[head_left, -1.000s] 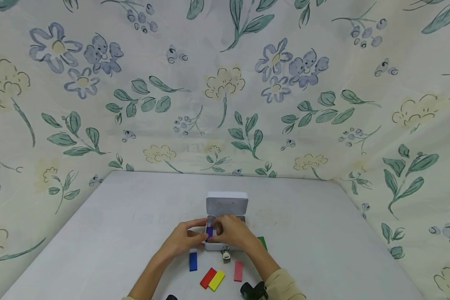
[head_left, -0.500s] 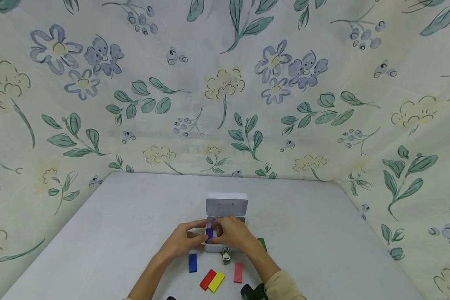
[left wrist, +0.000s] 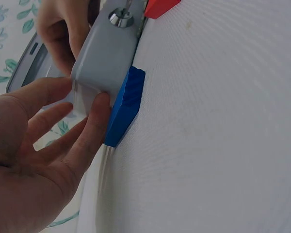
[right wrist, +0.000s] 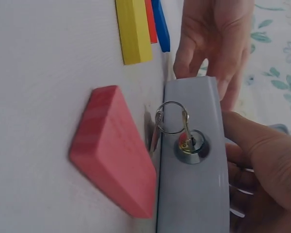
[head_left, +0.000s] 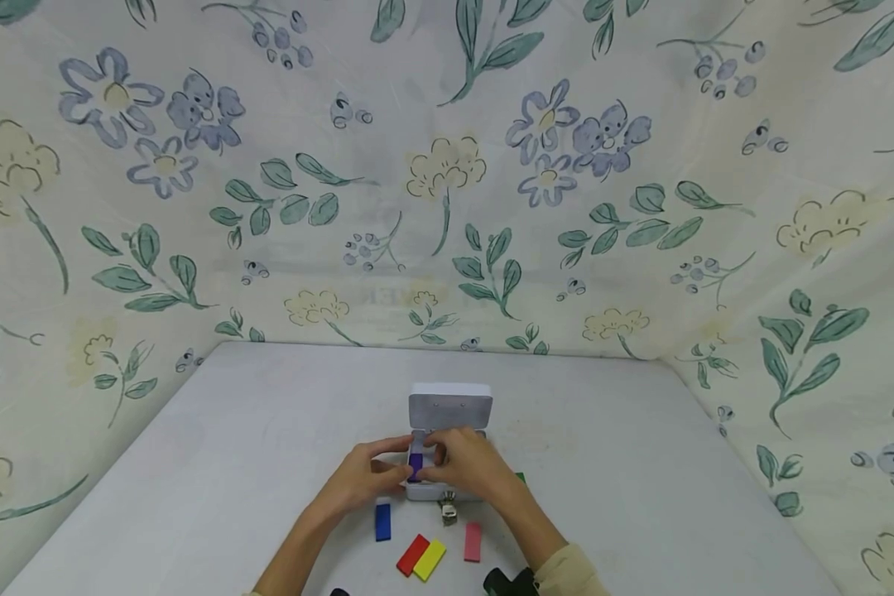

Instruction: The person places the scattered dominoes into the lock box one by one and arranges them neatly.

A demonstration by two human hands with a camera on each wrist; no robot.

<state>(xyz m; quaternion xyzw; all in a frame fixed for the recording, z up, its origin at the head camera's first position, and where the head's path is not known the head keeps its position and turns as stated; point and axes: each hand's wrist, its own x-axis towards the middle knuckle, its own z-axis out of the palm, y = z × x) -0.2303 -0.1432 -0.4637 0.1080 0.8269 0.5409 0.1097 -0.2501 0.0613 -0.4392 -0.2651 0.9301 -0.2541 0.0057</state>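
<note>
A small grey-white metal cash box (head_left: 422,492) stands on the table with its lid (head_left: 450,410) raised. My left hand (head_left: 365,473) grips the box's left end, thumb and fingers spread around the corner, as the left wrist view also shows. Reaching into the box, my right hand (head_left: 465,463) has curled fingers, with thumb and index finger at a purple block (head_left: 415,465) against the left inner wall. The right hand's other fingertips are hidden behind the front wall in the right wrist view. A key (right wrist: 188,131) on a ring sits in the front lock.
In front of the box lie a blue block (head_left: 383,522), a red block (head_left: 412,555) touching a yellow block (head_left: 430,560), and a pink block (head_left: 473,542). A green block (head_left: 521,478) is mostly covered by my right forearm. Flower-patterned cloth (head_left: 447,273) hangs behind the table.
My right hand has shifted slightly to the right, and more of the purple block shows. The forearm now covers more of the green block. My left hand stays in place.
</note>
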